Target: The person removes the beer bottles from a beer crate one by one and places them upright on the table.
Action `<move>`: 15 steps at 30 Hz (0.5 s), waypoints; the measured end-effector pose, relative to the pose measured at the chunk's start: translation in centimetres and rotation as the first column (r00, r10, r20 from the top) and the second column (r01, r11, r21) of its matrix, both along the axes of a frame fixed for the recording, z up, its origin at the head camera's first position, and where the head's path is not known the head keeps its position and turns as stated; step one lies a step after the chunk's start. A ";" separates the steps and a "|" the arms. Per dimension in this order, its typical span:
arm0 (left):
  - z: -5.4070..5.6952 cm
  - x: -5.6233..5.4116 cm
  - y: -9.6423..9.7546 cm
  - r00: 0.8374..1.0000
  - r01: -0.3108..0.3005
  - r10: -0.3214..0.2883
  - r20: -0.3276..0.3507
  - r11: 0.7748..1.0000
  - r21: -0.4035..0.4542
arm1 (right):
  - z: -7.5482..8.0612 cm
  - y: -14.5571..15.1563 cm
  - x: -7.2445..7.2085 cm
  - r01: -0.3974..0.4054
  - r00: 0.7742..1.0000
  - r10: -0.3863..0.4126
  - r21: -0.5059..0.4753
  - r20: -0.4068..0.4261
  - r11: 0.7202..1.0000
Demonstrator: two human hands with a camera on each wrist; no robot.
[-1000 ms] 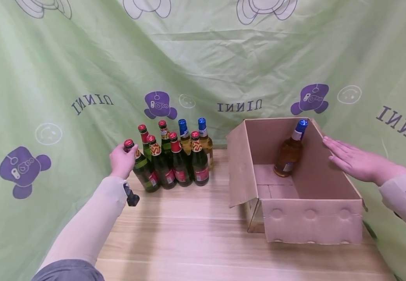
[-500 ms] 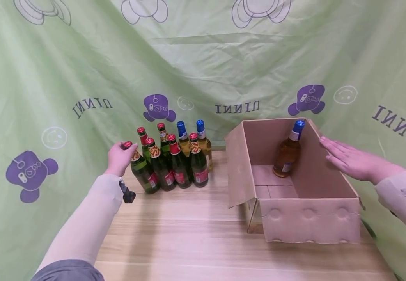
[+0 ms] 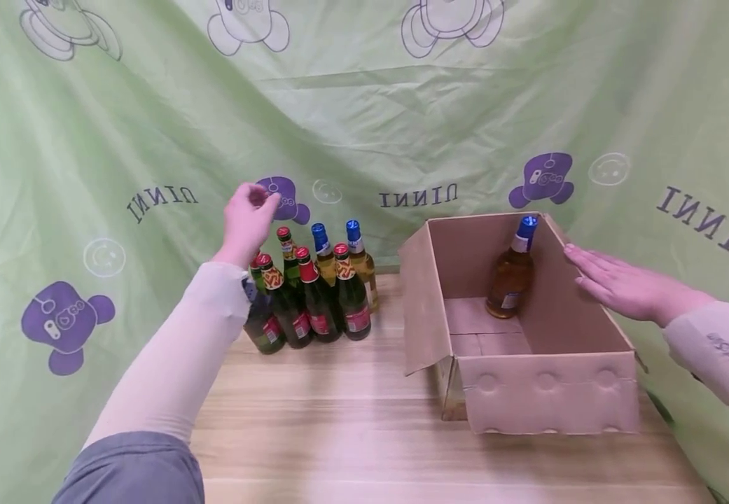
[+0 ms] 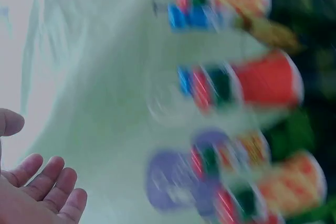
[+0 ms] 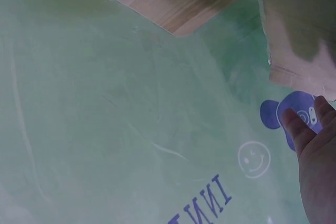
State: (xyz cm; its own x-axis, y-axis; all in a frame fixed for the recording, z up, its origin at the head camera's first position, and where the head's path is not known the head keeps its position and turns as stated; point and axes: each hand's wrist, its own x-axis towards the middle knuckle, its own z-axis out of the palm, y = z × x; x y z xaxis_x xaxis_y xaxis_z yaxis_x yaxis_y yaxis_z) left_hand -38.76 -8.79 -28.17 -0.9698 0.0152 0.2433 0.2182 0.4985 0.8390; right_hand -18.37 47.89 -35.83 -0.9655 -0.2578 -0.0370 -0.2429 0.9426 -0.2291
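My left hand (image 3: 246, 222) is raised above the left side of a group of beer bottles, fingers loosely bent and nothing in them. In the left wrist view its fingers (image 4: 59, 182) are apart from the blurred bottles. Green bottles with red caps (image 3: 321, 308) stand at the front and left, and blue-capped bottles (image 3: 364, 269) behind on the right. My right hand (image 3: 632, 281) lies with straight fingers on the right edge of an open cardboard box (image 3: 550, 399). Inside the box, an amber blue-capped bottle (image 3: 509, 283) stands in the far right part.
Everything stands on a light wood table (image 3: 314, 420). A green printed cloth (image 3: 339, 119) hangs behind and on both sides. The box's left flap (image 3: 424, 301) sticks out toward the bottles, and its front flap hangs down.
My left hand has let go of the leftmost green bottle's top and risen up and to the right. That bottle remains standing. My right hand stays at the box edge; the view shifts slightly.
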 end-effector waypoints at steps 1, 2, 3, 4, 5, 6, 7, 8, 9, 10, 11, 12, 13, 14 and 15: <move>0.5 -0.1 1.3 1.000 0.028 -0.028 -0.012 1.000 -0.008 | 0.1 -0.1 0.0 0.004 1.000 -0.004 -0.003 0.009 1.000; 0.9 -0.2 2.6 0.998 0.053 -0.053 -0.018 0.999 -0.015 | 0.1 -0.2 0.0 0.007 1.000 -0.007 -0.005 0.016 1.000; 1.3 -0.2 3.9 0.997 0.077 -0.077 -0.022 0.997 -0.021 | 0.1 -0.2 0.0 0.004 1.000 -0.004 -0.008 0.020 1.000; 1.5 -0.3 5.2 0.995 0.099 -0.099 -0.024 0.995 -0.027 | 0.2 -0.3 -0.1 0.007 1.000 -0.006 -0.012 0.024 1.000; 1.8 -0.3 6.5 0.992 0.122 -0.123 -0.022 0.992 -0.031 | 0.2 -0.3 -0.1 0.008 1.000 -0.008 -0.012 0.026 1.000; 2.0 -0.3 7.9 0.989 0.146 -0.146 -0.020 0.989 -0.031 | 0.2 -0.3 -0.1 0.011 1.000 -0.011 -0.012 0.027 1.000; 2.0 -0.3 9.2 0.986 0.168 -0.169 -0.015 0.985 -0.028 | 0.2 -0.3 -0.1 0.014 1.000 -0.014 -0.012 0.027 1.000; 2.1 -0.3 10.6 0.981 0.193 -0.193 -0.010 0.981 -0.022 | 0.2 -0.3 0.0 0.016 1.000 -0.016 -0.012 0.024 1.000; 2.1 -0.3 12.0 0.976 0.217 -0.218 -0.003 0.976 -0.020 | 0.2 -0.3 0.0 0.019 1.000 -0.019 -0.014 0.024 1.000; 2.1 -0.2 13.3 0.971 0.240 -0.240 0.004 0.971 -0.020 | 0.3 -0.2 0.1 0.023 0.999 -0.023 -0.016 0.028 1.000; 2.2 -0.2 14.6 0.964 0.265 -0.265 0.011 0.964 -0.024 | 0.3 -0.2 0.1 0.024 0.999 -0.023 -0.019 0.026 1.000; 2.3 -0.2 15.9 0.957 0.290 -0.289 0.016 0.957 -0.030 | 0.3 -0.2 0.1 0.025 0.999 -0.025 -0.022 0.025 0.999; 2.4 -0.1 17.2 0.950 0.313 -0.312 0.022 0.949 -0.041 | 0.4 -0.1 0.2 0.025 0.999 -0.025 -0.025 0.024 0.999; 2.6 0.1 18.5 0.941 0.338 -0.338 0.024 0.940 -0.052 | 0.4 -0.1 0.2 0.025 0.999 -0.025 -0.026 0.023 0.999; 2.8 0.2 19.8 0.933 0.361 -0.360 0.030 0.930 -0.063 | 0.4 -0.2 0.3 0.026 0.999 -0.026 -0.026 0.023 0.999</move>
